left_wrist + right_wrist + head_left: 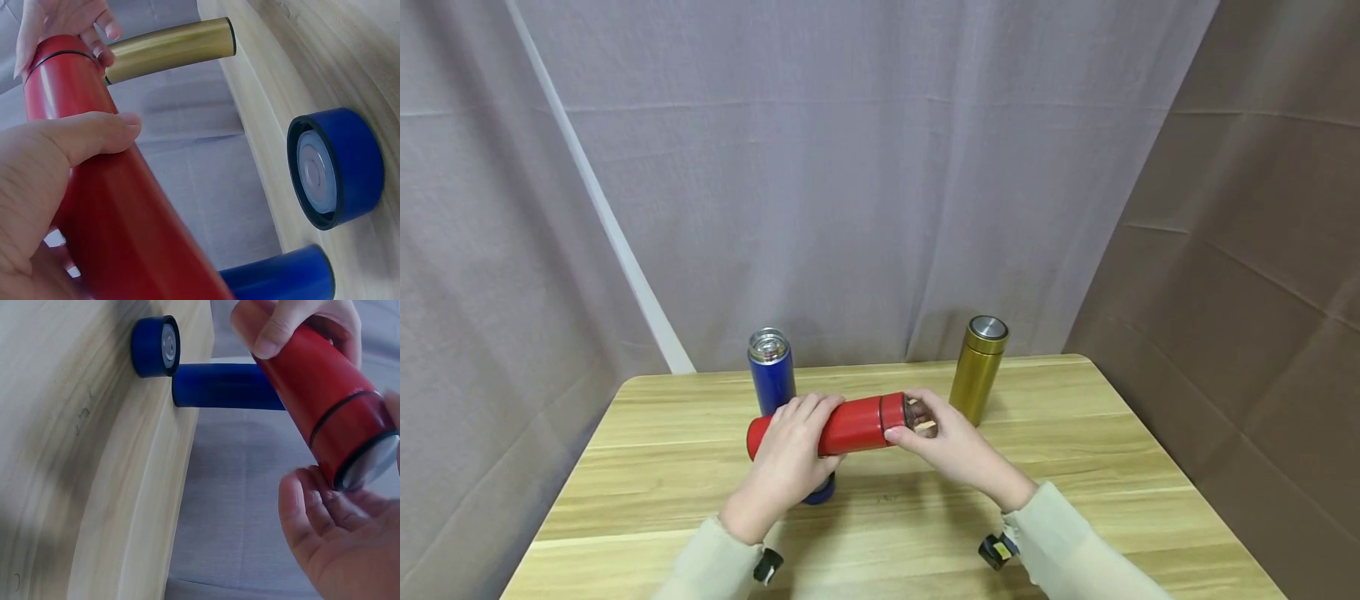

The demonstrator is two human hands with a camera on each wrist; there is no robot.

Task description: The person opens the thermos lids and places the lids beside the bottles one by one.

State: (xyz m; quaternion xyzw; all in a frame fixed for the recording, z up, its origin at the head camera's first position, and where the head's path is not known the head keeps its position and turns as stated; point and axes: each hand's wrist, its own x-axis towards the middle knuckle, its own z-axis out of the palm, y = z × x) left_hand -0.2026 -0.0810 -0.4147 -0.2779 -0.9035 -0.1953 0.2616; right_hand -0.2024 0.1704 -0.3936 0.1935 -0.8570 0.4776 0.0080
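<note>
A red thermos bottle (853, 425) is held tilted on its side above the table. My left hand (790, 446) grips its body, thumb along the near side, as the left wrist view also shows. At the other end my right hand (955, 442) has its thumb and fingers around the red cap (356, 434), which sits on the bottle. Behind the left hand an uncapped blue thermos (772, 371) stands upright, partly hidden. Its dark blue cap (353, 165) rests on the table below the red bottle, mostly covered by the left hand in the head view.
A gold thermos (976, 371) with its lid on stands upright at the back right, just beyond the right hand. The wooden table (1075, 467) ends at a grey curtain (865, 208) behind and a brownish one (1247, 250) on the right.
</note>
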